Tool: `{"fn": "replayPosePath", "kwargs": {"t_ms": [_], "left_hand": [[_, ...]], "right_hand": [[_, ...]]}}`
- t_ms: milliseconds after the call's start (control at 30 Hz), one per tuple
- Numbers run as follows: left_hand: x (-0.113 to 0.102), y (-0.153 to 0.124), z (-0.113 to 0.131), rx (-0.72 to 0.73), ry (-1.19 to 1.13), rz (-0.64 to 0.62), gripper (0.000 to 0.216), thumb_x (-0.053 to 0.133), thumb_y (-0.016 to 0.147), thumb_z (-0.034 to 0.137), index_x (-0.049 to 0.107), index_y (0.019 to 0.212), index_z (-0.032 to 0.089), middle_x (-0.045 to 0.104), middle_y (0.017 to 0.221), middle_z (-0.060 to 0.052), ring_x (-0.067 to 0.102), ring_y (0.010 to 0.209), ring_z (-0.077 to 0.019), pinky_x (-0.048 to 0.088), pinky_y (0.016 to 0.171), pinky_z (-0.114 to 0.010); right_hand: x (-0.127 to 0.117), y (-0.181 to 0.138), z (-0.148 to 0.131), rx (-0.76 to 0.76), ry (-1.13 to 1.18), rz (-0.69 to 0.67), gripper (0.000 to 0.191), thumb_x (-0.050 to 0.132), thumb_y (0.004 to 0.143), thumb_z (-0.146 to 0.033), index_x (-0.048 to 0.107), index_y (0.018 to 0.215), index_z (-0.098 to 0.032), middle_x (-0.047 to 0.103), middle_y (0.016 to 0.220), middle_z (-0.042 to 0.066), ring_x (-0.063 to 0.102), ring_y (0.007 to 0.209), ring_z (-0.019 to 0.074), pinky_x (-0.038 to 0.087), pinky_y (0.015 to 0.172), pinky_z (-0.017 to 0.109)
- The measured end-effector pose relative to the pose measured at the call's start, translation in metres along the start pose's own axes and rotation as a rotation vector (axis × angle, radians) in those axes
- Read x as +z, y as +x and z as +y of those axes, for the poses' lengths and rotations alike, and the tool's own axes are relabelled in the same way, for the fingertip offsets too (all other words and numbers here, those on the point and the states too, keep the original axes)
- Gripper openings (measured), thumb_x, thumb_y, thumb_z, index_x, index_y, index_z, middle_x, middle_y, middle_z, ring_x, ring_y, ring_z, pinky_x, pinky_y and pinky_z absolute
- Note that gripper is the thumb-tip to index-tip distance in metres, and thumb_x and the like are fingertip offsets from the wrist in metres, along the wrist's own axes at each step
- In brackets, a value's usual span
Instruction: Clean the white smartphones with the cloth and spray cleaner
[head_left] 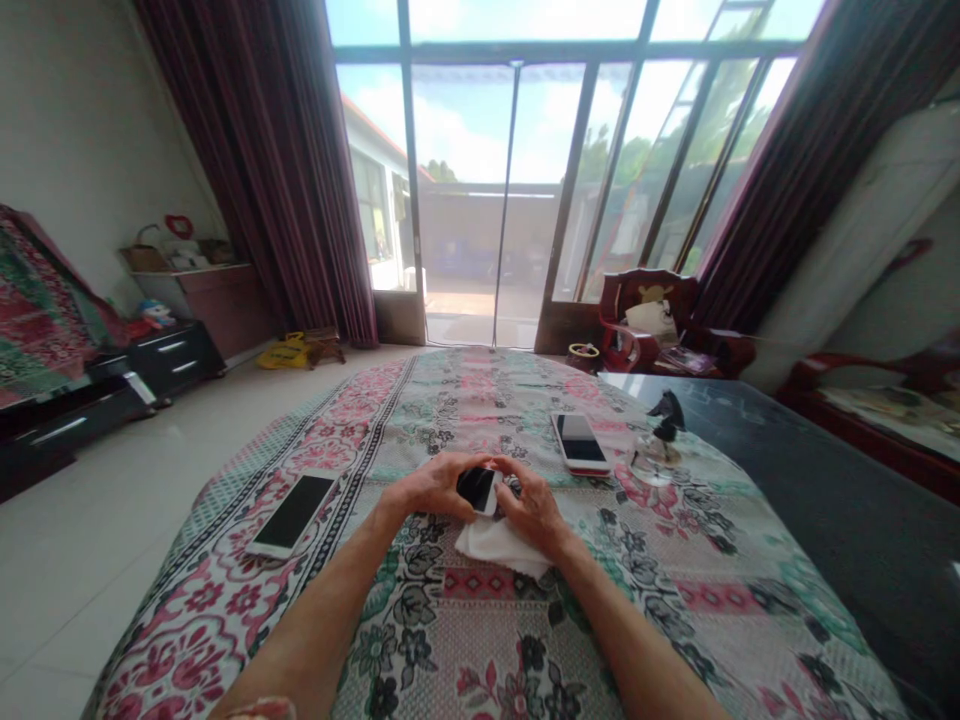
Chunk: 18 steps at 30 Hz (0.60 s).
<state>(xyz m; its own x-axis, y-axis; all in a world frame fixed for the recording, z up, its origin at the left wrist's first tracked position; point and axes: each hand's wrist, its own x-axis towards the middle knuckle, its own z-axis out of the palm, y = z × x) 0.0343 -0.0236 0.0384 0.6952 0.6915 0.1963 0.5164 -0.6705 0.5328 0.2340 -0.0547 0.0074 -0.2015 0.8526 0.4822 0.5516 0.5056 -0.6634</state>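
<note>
**A:** Three phones, is it? Which one are the hands on?

**B:** The small phone, with its dark screen facing up. It is held just above the patterned tablecloth, and everything else I'll place from it.

**A:** How is it gripped?

**B:** The left hand is closed on its left edge, fingers curled over the top. The right hand is closed on its right edge, so both hands are clamped on it from opposite sides.

**A:** Anything under it?

**B:** A white cloth lies just below the small phone on the near side. It is bunched up and partly tucked beneath the right hand. I cannot tell whether that hand pinches it or only rests on it.

**A:** And the other two?

**B:** The white-framed phone lies flat well to the left of the small phone, screen up. The red-edged phone lies flat to its right and a little farther away, near but not touching the right hand.

**A:** Beyond that?

**B:** Farther right of the small phone, a black figurine stands on a glass dish. Past those is a dark table.
</note>
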Motion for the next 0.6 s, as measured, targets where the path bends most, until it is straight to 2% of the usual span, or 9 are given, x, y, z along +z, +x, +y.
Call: {"fn": "replayPosePath", "kwargs": {"t_ms": [133, 267, 367, 467, 533, 600], "left_hand": [[-0.004, -0.001, -0.008, -0.023, 0.120, 0.089, 0.090, 0.084, 0.056, 0.037, 0.047, 0.137, 0.020, 0.053, 0.137, -0.011, 0.048, 0.126, -0.0285, 0.035, 0.106, -0.037], [-0.011, -0.005, -0.022, -0.164, 0.218, 0.194, 0.076, 0.079, 0.063, 0.033, 0.051, 0.133, 0.022, 0.053, 0.136, -0.009, 0.049, 0.126, -0.0277, 0.036, 0.107, -0.037], [-0.013, -0.007, -0.029, -0.337, 0.192, 0.286, 0.060, 0.072, 0.070, 0.030, 0.056, 0.127, 0.020, 0.063, 0.122, -0.009, 0.058, 0.113, -0.0250, 0.043, 0.098, -0.032], [-0.009, -0.003, -0.027, -0.491, 0.092, 0.283, 0.044, 0.062, 0.076, 0.029, 0.063, 0.118, 0.017, 0.072, 0.092, -0.006, 0.066, 0.084, -0.0207, 0.048, 0.079, -0.029], [-0.004, 0.001, -0.022, -0.531, 0.044, 0.278, 0.038, 0.058, 0.076, 0.026, 0.067, 0.112, 0.017, 0.070, 0.076, -0.002, 0.064, 0.071, -0.0177, 0.047, 0.071, -0.027], [0.002, 0.005, -0.017, -0.538, 0.018, 0.287, 0.037, 0.057, 0.076, 0.024, 0.068, 0.110, 0.016, 0.069, 0.068, 0.000, 0.062, 0.065, -0.0157, 0.045, 0.067, -0.025]], "right_hand": [[-0.001, 0.002, 0.008, 0.090, -0.103, 0.084, 0.032, 0.050, 0.080, -0.026, 0.066, 0.106, -0.018, 0.073, 0.092, 0.008, 0.068, 0.085, 0.0217, 0.051, 0.084, 0.035], [-0.003, 0.003, 0.015, 0.159, -0.147, 0.142, 0.030, 0.048, 0.080, -0.026, 0.068, 0.100, -0.019, 0.072, 0.076, 0.005, 0.068, 0.071, 0.0206, 0.051, 0.074, 0.032], [0.000, 0.002, 0.018, 0.126, -0.146, 0.156, 0.029, 0.047, 0.080, -0.027, 0.068, 0.099, -0.019, 0.072, 0.077, 0.004, 0.067, 0.072, 0.0202, 0.051, 0.073, 0.031], [0.003, 0.002, 0.020, 0.089, -0.156, 0.199, 0.028, 0.048, 0.081, -0.027, 0.068, 0.099, -0.019, 0.073, 0.086, 0.006, 0.067, 0.080, 0.0209, 0.050, 0.078, 0.033], [0.005, 0.002, 0.021, 0.090, -0.168, 0.182, 0.028, 0.048, 0.081, -0.025, 0.067, 0.100, -0.019, 0.072, 0.090, 0.007, 0.066, 0.084, 0.0214, 0.049, 0.081, 0.034], [0.006, 0.001, 0.020, 0.095, -0.180, 0.135, 0.028, 0.049, 0.081, -0.024, 0.066, 0.102, -0.018, 0.072, 0.092, 0.007, 0.065, 0.087, 0.0219, 0.047, 0.084, 0.035]]}}
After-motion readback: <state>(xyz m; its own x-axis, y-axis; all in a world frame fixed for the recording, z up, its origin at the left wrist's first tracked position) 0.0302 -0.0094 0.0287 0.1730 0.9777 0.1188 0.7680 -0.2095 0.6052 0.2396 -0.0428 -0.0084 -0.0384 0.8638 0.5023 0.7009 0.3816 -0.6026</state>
